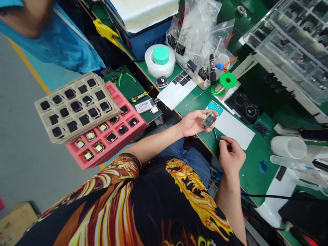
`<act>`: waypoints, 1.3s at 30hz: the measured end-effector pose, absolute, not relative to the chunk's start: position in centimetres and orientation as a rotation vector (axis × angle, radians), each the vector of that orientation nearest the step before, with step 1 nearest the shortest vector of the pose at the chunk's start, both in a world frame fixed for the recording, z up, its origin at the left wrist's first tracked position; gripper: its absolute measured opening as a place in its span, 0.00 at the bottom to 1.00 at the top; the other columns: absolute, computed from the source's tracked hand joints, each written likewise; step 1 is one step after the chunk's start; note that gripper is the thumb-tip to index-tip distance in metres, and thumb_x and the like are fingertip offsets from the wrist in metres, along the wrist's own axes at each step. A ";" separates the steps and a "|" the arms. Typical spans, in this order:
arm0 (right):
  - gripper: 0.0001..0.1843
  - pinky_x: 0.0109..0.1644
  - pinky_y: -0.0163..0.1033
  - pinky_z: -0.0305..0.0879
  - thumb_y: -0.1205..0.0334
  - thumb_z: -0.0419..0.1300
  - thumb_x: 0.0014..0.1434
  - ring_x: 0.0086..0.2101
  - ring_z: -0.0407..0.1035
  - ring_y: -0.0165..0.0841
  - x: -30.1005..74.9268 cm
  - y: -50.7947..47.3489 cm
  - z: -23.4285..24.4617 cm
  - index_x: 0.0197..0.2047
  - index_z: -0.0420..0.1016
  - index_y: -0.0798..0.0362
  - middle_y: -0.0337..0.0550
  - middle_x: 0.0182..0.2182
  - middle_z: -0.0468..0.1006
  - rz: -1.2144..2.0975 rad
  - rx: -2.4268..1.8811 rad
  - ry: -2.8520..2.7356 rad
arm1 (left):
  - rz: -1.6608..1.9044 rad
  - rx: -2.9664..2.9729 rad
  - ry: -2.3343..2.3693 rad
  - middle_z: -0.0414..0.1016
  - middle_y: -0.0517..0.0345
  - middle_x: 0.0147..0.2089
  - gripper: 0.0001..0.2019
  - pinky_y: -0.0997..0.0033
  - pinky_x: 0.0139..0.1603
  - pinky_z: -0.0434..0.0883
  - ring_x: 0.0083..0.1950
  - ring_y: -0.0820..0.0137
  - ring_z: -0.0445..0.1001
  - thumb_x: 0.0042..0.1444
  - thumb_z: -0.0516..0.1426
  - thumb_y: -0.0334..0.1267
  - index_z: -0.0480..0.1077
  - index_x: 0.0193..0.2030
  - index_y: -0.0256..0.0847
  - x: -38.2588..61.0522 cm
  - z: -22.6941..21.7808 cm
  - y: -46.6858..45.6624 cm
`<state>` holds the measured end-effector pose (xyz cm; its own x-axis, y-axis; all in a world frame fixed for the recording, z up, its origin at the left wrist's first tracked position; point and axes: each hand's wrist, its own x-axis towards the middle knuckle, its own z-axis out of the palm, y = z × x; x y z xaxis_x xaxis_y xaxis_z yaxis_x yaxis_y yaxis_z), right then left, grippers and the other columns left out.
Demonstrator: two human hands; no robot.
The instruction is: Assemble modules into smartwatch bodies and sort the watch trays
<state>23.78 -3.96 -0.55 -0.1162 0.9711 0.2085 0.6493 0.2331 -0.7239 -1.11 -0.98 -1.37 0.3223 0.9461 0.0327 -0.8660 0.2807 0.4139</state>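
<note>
My left hand (196,123) is closed on a small smartwatch body (209,119) with a dark glassy face and a greenish rim, held above the bench's front edge. My right hand (232,154) is curled just to the right, thumb against the fingers; whatever it may hold is hidden. A thin dark tool (215,133), perhaps tweezers, shows between the two hands; I cannot tell whether it touches either. Behind them lies a white sheet (234,129) on the green bench, with blue adhesive pieces (215,107) at its left end.
Stacked at left are a beige tray (52,131) and pink trays (77,150) of watch parts. A solder spool (227,80), tape roll (160,66) and clip bin (205,82) stand behind. A white cup (288,147) and cable (266,196) are right. Another person's arm (33,17) is upper left.
</note>
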 end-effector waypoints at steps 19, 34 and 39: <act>0.18 0.39 0.40 0.74 0.49 0.67 0.69 0.30 0.75 0.35 23.4 -4.1 -0.2 0.49 0.90 0.54 0.46 0.35 0.86 0.636 -1.518 -1.842 | 1.228 0.369 0.269 0.74 0.53 0.33 0.19 0.64 0.37 0.69 0.33 0.66 0.73 0.52 0.65 0.44 0.79 0.48 0.36 -1.1 -1.0 -1.0; 0.19 0.39 0.41 0.75 0.47 0.66 0.71 0.30 0.75 0.35 23.5 -4.2 -0.4 0.49 0.91 0.53 0.46 0.35 0.86 0.617 -1.538 -1.850 | 1.203 0.376 0.293 0.75 0.53 0.33 0.18 0.63 0.37 0.69 0.32 0.65 0.74 0.51 0.64 0.43 0.79 0.48 0.37 -1.1 -1.1 -1.0; 0.17 0.40 0.41 0.75 0.50 0.67 0.70 0.30 0.74 0.34 23.6 -4.3 -0.5 0.49 0.91 0.53 0.45 0.35 0.86 0.657 -1.508 -1.825 | 1.223 0.405 0.271 0.74 0.54 0.32 0.19 0.64 0.36 0.69 0.31 0.66 0.74 0.52 0.64 0.44 0.80 0.48 0.36 -1.1 -1.0 -1.0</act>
<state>23.64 -4.25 -0.45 -0.1064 0.9781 0.1788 0.6401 0.2050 -0.7405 -1.06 -0.96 -0.99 0.3222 0.9466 0.0148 -0.8516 0.2830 0.4413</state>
